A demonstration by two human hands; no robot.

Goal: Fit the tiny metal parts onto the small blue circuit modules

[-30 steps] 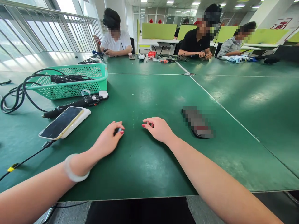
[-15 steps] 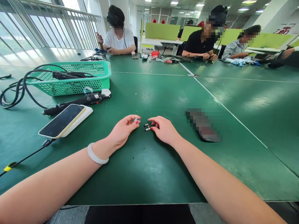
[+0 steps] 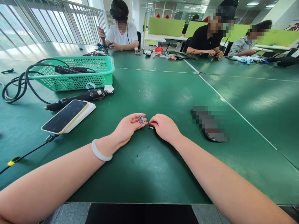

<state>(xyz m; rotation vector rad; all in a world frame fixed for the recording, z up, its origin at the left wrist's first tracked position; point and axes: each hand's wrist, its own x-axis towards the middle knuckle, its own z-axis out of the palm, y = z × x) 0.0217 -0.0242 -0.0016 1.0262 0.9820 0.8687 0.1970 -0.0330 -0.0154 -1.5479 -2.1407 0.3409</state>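
Observation:
My left hand (image 3: 129, 127) is palm-up above the green table, holding small blue-grey parts (image 3: 141, 119) on its curled fingers with the thumb against them. Their exact kind is too small to make out. Close beside it, my right hand (image 3: 165, 127) points down to the table. Its fingertips are pinched together at a small black-and-silver piece (image 3: 151, 128), partly hidden under the fingers. A white bracelet (image 3: 99, 151) circles my left wrist.
To the left lie a phone (image 3: 66, 116) on a white block, a black corded electric screwdriver (image 3: 81, 99) and a green basket (image 3: 77, 84) with cables. A dark blurred object (image 3: 211, 127) rests at the right. Several people sit across the table.
My left hand has turned, showing more of the blue-grey parts. My right fingers have closed down over the small black-and-silver pieces, covering most of them. The view has shifted slightly.

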